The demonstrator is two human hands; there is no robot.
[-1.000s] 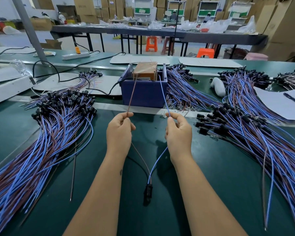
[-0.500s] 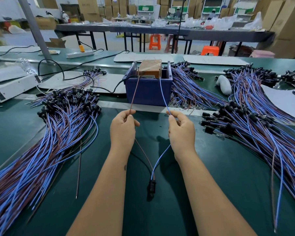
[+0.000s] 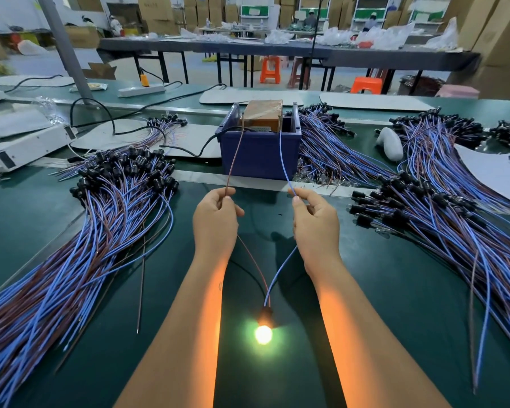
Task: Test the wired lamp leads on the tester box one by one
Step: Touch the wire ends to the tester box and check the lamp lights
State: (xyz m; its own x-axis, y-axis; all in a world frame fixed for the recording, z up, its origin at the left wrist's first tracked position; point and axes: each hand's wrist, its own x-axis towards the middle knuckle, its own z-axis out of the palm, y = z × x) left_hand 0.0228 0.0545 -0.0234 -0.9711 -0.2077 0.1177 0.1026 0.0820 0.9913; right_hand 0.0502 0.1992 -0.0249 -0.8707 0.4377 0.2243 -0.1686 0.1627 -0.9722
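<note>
**Lamp lights on the tester box**

Lamp (image 3: pixel 263 333) glows bright yellow-green at the lower centre of the frame, lying on the green counter (image 3: pixel 395 304) between the person's forearms. Its two leads run up the frame to the tester box (image 3: pixel 262 116), which sits in a blue bin (image 3: pixel 259 154) at upper centre. The left hand (image 3: pixel 215 222) pinches the brown lead (image 3: pixel 233 160) between curled fingers; the right hand (image 3: pixel 315 223) pinches the blue lead (image 3: pixel 281 157) the same way. Both leads rise from the hands to the box top, though the actual contact points are too small to make out.

These leads look thin, light and limp, so they are best held close to the bare tips, where aim is steadiest. The glass bulb seems fragile and, while lit, probably warm; better to lift it by the black socket (image 3: pixel 265 315). Big bundles of similar leads lie at left (image 3: pixel 71 260) and right (image 3: pixel 454 231).
</note>
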